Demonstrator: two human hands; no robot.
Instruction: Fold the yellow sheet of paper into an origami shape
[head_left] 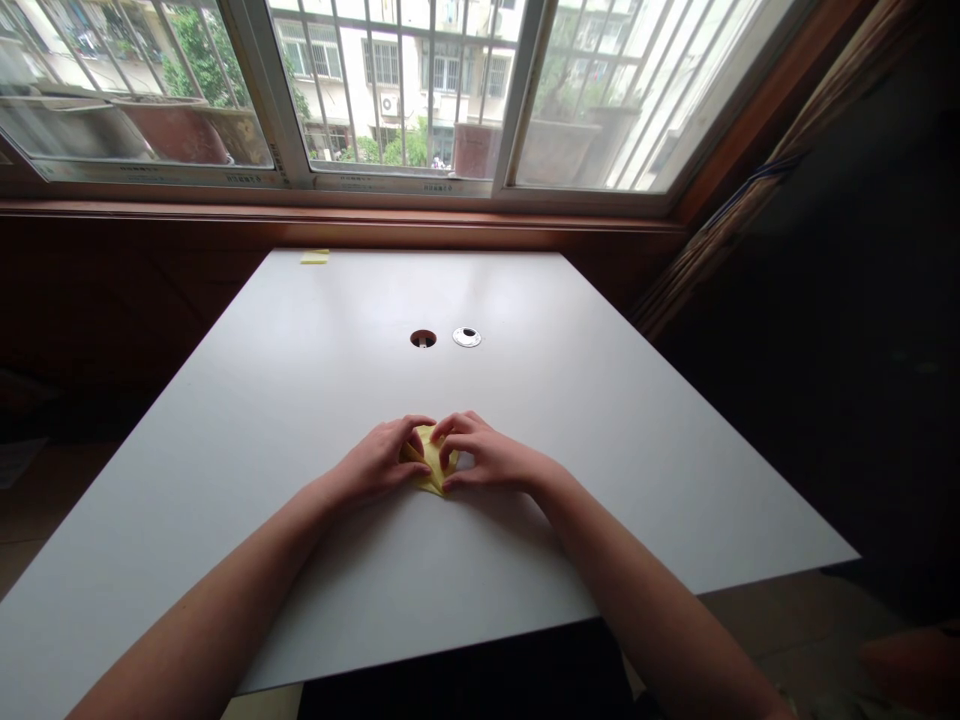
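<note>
A small piece of yellow paper (433, 462) lies on the white table in front of me, creased and with part of it raised. My left hand (386, 458) grips its left side, the fingers curled over the top and the thumb at the near edge. From the right, my right hand (480, 455) holds the paper with bent fingers, its thumb down by the near corner. Both hands rest close to the tabletop, and the fingers cover much of the paper's outline.
The white tabletop (300, 420) spreads around my hands. Beyond them are a round cable hole (423, 339) and a silver grommet cover (466, 338). Yellow slips (315, 257) lie at the far left edge. A barred window (405, 90) and a curtain (720, 220) border the table.
</note>
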